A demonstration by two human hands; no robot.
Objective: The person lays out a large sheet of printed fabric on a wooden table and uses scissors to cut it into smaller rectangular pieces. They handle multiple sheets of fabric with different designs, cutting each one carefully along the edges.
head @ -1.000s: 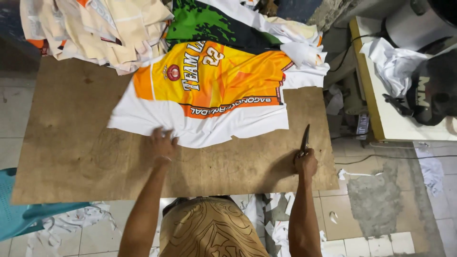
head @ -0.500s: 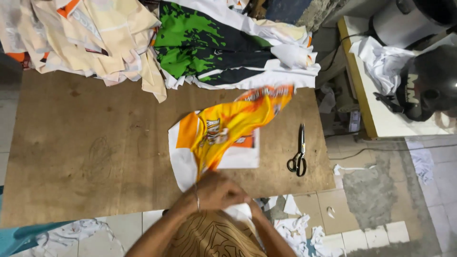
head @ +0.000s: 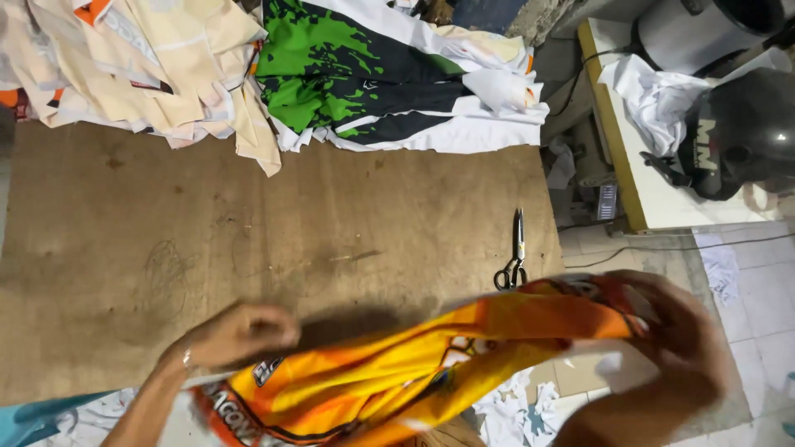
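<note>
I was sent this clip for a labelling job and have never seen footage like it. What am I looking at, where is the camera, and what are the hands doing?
There is no machine here. A person wears a camera on the head, so the picture looks straight down at their own two bare hands.

Below is a brown wooden board used as a work table. At its far edge lie a pile of cream fabric pieces and a green, black and white garment. A pair of scissors lies on the board near its right side, touched by neither hand.

The left hand and the right hand each grip one end of a bunched orange and yellow jersey, holding it stretched between them at the near edge of the board. The picture is motion-blurred there, so finger details are unclear.
</note>
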